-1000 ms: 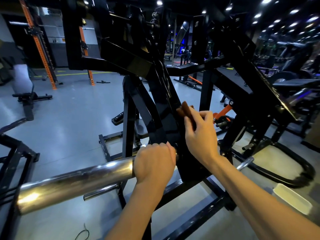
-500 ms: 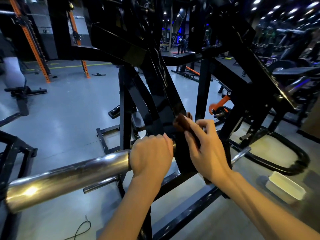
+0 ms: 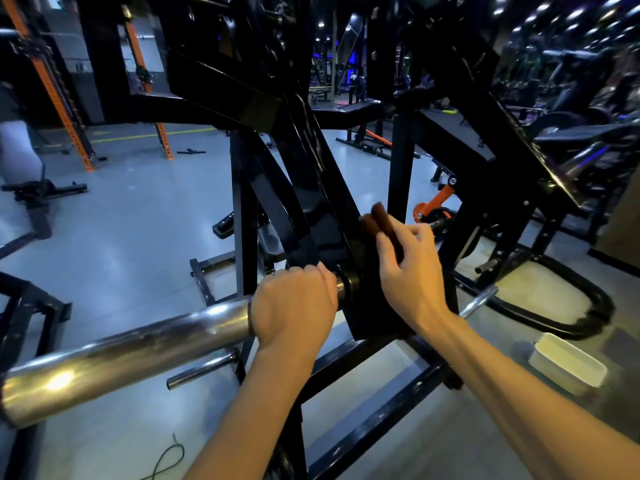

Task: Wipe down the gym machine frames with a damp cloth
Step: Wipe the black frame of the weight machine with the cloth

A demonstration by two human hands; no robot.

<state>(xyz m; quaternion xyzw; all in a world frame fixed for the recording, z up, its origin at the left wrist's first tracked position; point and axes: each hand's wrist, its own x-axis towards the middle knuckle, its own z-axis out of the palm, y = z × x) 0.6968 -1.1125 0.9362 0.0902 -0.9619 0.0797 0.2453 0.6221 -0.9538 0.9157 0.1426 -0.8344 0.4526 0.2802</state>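
A black plate-loaded gym machine frame (image 3: 322, 188) fills the middle of the view. My left hand (image 3: 294, 303) grips the chrome weight sleeve (image 3: 138, 351) where it meets the black lever arm. My right hand (image 3: 408, 271) holds a folded brown cloth (image 3: 379, 220) and presses it against the slanted black lever arm just above the sleeve's collar. Most of the cloth is hidden behind my fingers.
A white rectangular tub (image 3: 568, 362) sits on the floor at the lower right. Black base rails (image 3: 374, 420) run under my arms. An orange rack upright (image 3: 52, 84) and a bench (image 3: 38, 195) stand at the left. A thin cable (image 3: 166, 459) lies on the floor.
My right hand with the cloth slid down the lever arm and has come slightly back up. The left hand kept its grip on the sleeve. The camera moved a little closer.
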